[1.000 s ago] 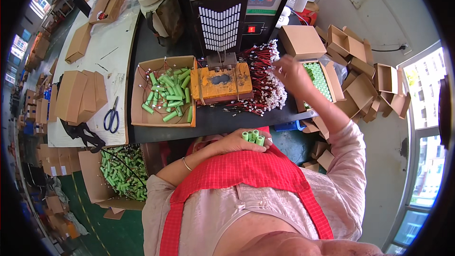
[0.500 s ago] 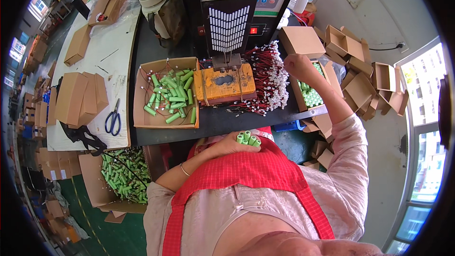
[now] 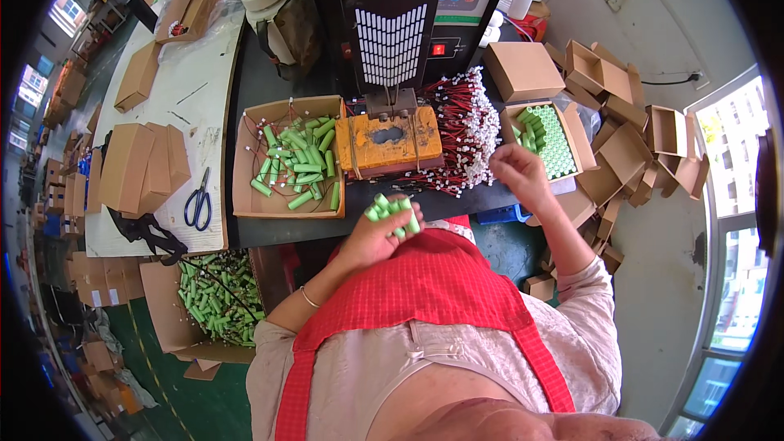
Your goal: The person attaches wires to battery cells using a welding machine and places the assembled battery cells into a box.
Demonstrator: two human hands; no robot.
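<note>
head view: green cells (image 3: 392,211) fanned toward machine

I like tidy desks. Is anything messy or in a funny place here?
Yes. Open brown boxes lie tumbled in a heap on the floor at the right, tilted every way. The green cells in the box on the bench lie jumbled, tangled with wires.

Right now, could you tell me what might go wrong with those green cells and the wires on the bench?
1. The left hand holds several green cells fanned loosely above the bench edge; one could slip and fall to the floor.
2. The right hand hovers close to the pile of red wires; it might snag them and drag some off.
3. The box of upright cells sits by that hand; a knock could topple cells.
</note>
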